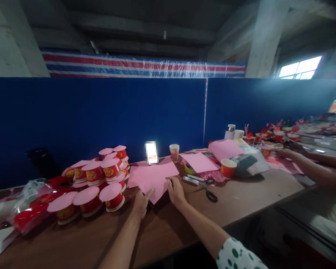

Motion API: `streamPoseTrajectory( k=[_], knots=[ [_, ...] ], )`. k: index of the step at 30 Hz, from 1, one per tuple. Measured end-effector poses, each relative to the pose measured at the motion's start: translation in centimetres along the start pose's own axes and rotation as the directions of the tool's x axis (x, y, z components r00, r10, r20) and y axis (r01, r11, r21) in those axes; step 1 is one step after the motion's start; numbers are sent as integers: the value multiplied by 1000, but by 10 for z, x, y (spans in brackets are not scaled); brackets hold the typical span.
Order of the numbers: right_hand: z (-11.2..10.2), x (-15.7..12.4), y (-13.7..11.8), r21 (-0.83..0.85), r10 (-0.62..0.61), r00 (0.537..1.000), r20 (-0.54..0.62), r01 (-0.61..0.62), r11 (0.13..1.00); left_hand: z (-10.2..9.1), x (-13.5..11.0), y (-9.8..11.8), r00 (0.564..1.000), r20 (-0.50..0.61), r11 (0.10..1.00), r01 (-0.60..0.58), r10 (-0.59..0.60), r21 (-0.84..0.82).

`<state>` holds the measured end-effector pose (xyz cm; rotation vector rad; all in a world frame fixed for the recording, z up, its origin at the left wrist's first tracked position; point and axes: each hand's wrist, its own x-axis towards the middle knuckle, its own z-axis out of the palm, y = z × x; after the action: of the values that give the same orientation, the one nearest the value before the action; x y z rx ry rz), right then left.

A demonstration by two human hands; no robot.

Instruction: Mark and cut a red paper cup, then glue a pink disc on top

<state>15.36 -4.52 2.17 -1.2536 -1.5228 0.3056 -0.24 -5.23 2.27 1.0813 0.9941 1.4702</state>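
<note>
A sheet of pink paper (155, 186) lies at an angle in front of me, with one corner pointing toward me and more pink paper under or behind it. My left hand (140, 203) grips its near left edge, thumb on top and the other fingers partly hidden. At the right edge, my right hand (176, 191) pinches the same sheet between closed fingers. Black scissors (210, 193) lie partly open to the right of that hand, beside a glue stick (190, 181) and a white pen (196, 177).
Several red paper cups with pink disc tops (112, 196) stand on the left. A pale cup (174, 152) stands behind the paper, a red cup (228, 169) to the right. Another person's arm (310, 168) reaches in at far right. A blue partition (100, 112) backs the table.
</note>
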Motion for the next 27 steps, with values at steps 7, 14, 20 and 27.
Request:
streamPoseTrajectory(
  k=[7, 14, 20, 27],
  knots=[
    [1, 0, -1, 25, -21, 999, 35, 20, 999, -4, 4, -7, 1000, 27, 998, 0, -2, 56],
    [4, 1, 2, 76, -25, 999, 42, 22, 997, -2, 2, -3, 1000, 21, 996, 11, -13, 85],
    [4, 7, 11, 108, 24, 999, -26, -21, 994, -2, 2, -4, 999, 51, 991, 12, -19, 132],
    [7, 5, 11, 136, 11, 1000, 19, -13, 991, -1, 5, -8, 999, 39, 986, -3, -4, 169]
  ],
)
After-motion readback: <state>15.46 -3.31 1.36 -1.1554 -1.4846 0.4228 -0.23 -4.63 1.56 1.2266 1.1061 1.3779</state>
